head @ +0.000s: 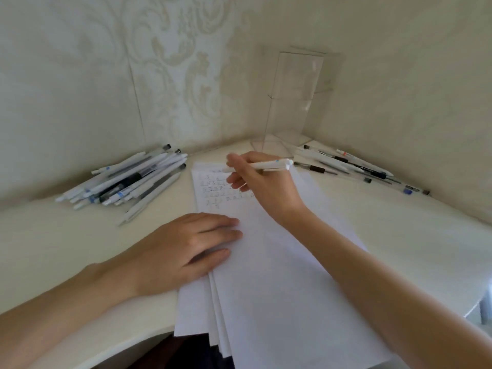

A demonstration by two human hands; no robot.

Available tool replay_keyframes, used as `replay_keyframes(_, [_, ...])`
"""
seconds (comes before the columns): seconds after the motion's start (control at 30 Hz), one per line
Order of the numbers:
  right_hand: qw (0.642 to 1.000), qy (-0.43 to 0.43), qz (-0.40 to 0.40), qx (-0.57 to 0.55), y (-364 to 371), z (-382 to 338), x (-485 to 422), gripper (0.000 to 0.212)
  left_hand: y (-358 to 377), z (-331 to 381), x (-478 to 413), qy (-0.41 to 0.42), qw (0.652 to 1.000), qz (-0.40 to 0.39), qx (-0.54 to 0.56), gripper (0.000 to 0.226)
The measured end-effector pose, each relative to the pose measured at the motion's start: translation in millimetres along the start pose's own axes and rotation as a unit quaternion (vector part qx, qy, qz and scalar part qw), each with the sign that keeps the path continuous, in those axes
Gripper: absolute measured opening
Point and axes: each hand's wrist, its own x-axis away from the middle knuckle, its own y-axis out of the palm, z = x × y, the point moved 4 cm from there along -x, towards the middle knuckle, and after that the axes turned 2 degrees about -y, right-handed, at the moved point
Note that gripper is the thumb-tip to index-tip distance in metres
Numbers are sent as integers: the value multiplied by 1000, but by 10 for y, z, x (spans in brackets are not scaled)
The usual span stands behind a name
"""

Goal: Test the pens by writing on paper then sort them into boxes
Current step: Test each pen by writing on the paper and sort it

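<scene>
Pen [266,165] pinched in our right hand [266,193] over the paper [279,283], our left hand [181,249] flat on it, fingers straight.

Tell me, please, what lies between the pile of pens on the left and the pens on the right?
The paper stack, with the right hand holding a white pen over it; a clear box stands behind, in the head view.
</scene>
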Motion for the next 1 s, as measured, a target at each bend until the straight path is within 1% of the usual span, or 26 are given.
replay_keyframes(0.03, [1000,8,-1,-7,39,59,-3,19,8,5,-3,4,1000,-4,0,41])
replay_keyframes(0.07, [1000,21,-6,-12,72,132,4,17,20,0,-10,5,1000,-8,3,41])
replay_keyframes(0.17, [996,70,-37,-37,154,285,36,20,58,-49,-16,1,1000,-15,16,42])
replay_keyframes(0.23, [996,82,-30,-14,155,291,10,23,76,-61,-7,-1,1000,-12,14,43])
replay_keyframes(0.33, [996,81,-20,23,156,276,-49,28,95,-69,-5,-7,1000,-10,10,46])
replay_keyframes(0.43, [997,75,-16,33,179,292,-52,28,109,-77,3,-13,1000,-16,20,48])
replay_keyframes(0.5, [997,68,-14,37,190,307,-39,27,107,-76,3,-16,999,-21,31,49])
replay_keyframes(0.67, [997,64,-23,45,206,294,-30,21,91,-67,3,-17,1000,-24,8,45])
replay_keyframes(0.73, [996,63,-24,53,218,294,-28,22,92,-73,-1,-17,999,-29,13,45])
replay_keyframes(0.83, [996,67,-7,60,206,317,-44,27,97,-81,-1,-19,999,-33,18,45])
replay_keyframes(1.0, [996,64,-10,59,205,321,-42,25,93,-77,3,-21,999,-33,17,45])
